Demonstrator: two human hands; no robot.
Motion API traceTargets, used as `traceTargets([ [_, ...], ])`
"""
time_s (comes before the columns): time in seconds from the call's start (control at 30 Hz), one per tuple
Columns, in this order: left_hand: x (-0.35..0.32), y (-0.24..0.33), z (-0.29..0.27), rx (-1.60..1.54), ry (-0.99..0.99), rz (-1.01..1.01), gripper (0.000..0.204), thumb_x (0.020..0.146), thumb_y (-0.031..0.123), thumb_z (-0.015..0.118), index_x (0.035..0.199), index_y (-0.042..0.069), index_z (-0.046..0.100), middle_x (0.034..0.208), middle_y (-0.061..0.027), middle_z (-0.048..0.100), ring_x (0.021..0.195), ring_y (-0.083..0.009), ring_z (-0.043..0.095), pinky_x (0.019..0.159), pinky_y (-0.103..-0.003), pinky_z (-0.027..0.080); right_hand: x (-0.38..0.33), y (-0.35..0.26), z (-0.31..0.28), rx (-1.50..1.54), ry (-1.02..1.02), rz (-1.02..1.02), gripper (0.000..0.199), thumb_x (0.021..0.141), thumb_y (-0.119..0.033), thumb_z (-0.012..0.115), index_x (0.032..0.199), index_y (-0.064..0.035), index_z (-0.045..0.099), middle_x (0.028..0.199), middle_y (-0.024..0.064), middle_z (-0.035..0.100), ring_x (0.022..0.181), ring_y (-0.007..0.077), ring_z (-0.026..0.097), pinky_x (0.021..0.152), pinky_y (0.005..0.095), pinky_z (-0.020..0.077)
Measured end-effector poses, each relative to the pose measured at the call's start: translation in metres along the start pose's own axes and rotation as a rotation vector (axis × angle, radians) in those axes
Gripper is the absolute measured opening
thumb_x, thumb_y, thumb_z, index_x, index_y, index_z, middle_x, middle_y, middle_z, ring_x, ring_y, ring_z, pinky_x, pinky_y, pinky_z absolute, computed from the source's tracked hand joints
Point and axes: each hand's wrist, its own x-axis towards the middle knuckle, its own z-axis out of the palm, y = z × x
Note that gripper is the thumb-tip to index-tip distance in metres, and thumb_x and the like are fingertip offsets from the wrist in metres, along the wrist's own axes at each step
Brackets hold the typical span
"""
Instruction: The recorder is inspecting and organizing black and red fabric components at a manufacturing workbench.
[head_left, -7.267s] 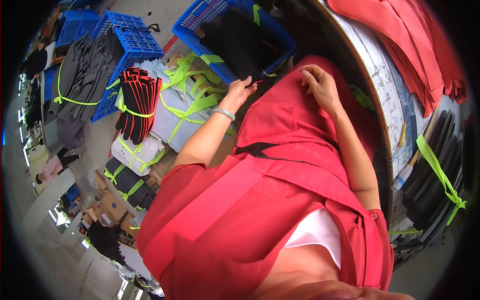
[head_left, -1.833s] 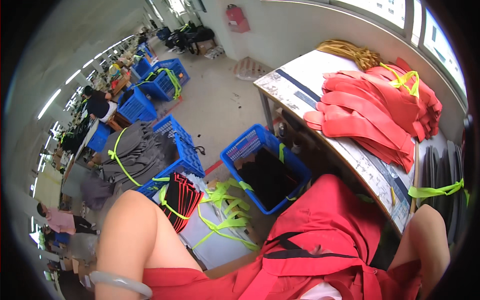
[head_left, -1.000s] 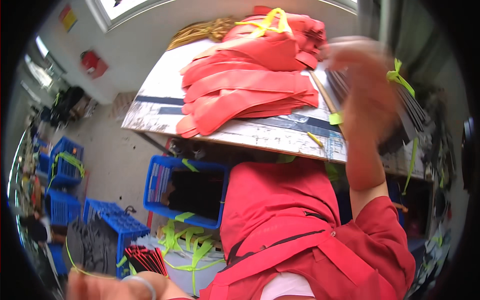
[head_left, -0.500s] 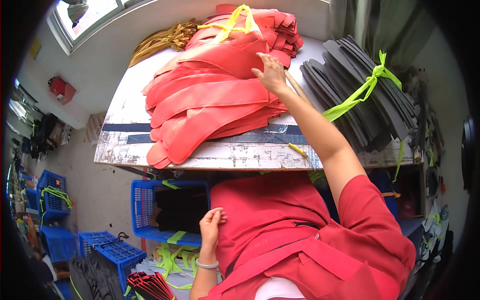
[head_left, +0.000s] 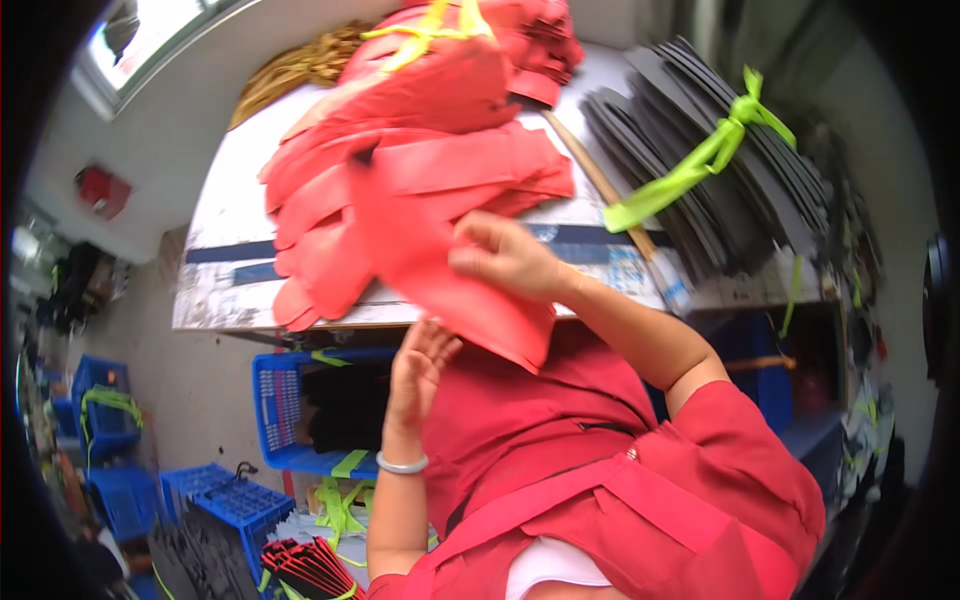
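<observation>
A long, flat coral-red cut piece (head_left: 412, 242) hangs aslant in front of me, blurred by motion. My right hand (head_left: 505, 257) pinches it near its right side, thumb and fingers closed. Below the piece's lower edge is my left hand (head_left: 420, 368), fingers apart, close to the piece but holding nothing that I can see. Behind them, a heap of similar red pieces (head_left: 450, 165) lies fanned out on the white worktable (head_left: 215, 225). A yellow tie (head_left: 430, 38) lies across a further red stack at the back.
To the right, dark grey pieces (head_left: 690, 150) are bound with a lime-green strip (head_left: 710, 155). A wooden stick (head_left: 590, 170) lies beside them. Tan strips (head_left: 300, 68) sit at the back left. Below the table's front edge stands a blue crate (head_left: 275, 405) holding black material.
My right hand has come from the top of the heap toward me, bringing one red piece with it. My left hand has risen toward that piece, and its fingers have spread.
</observation>
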Motion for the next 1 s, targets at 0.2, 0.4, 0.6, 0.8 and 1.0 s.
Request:
traceTargets([
  [0.2,0.039,0.023,-0.054,-0.274,0.275,0.069,0.055,0.094,0.034,0.058,0.137,0.003,0.042,0.135,-0.0138,0.049,0.124,-0.0287,0.049,0.103,-0.044,0.043,-0.134,0.048,-0.042,-0.09,-0.544,0.547,0.033,0.091,-0.03,0.064,0.105,-0.0012,0.06,0.09,0.0066,0.064,0.083,0.0126,0.056,0.077,0.0304,0.0464],
  [0.4,0.052,0.014,-0.01,-0.78,-0.139,-0.111,0.085,0.082,0.043,0.07,0.143,0.001,0.029,0.145,-0.0214,0.039,0.136,-0.0328,0.035,0.113,-0.052,0.025,-0.191,0.04,-0.073,0.621,-0.166,0.671,0.022,0.093,-0.022,0.062,0.106,-0.0046,0.062,0.098,-0.001,0.064,0.086,0.0045,0.057,0.079,0.0214,0.047],
  [0.6,0.061,-0.006,-0.044,-0.75,-0.022,-0.088,0.039,0.095,0.022,0.058,0.127,0.002,0.047,0.098,-0.0043,0.054,0.079,-0.0151,0.047,0.076,-0.029,0.043,-0.203,0.057,-0.069,-0.019,-0.17,0.625,0.025,0.091,-0.025,0.063,0.096,-0.0001,0.066,0.083,0.0027,0.066,0.079,0.0063,0.057,0.07,0.0245,0.0462],
  [0.8,0.063,-0.009,-0.021,-0.033,0.274,-0.049,0.035,0.098,0.021,0.054,0.127,0.002,0.05,0.118,-0.012,0.057,0.102,-0.0225,0.06,0.093,-0.04,0.051,-0.211,0.056,-0.09,-0.146,-0.113,0.572,0.027,0.089,-0.026,0.061,0.097,0.0001,0.065,0.086,0.0117,0.068,0.079,0.0182,0.063,0.071,0.0325,0.0485],
  [1.0,0.089,-0.004,0.021,1.349,0.374,0.191,0.042,0.089,0.018,0.065,0.125,-0.001,0.052,0.126,-0.0172,0.051,0.111,-0.029,0.056,0.096,-0.04,0.047,-0.218,0.062,-0.078,-0.788,0.047,0.354,0.031,0.083,-0.026,0.067,0.107,-0.0054,0.062,0.1,0.0165,0.064,0.095,0.0338,0.061,0.082,0.0433,0.048],
])
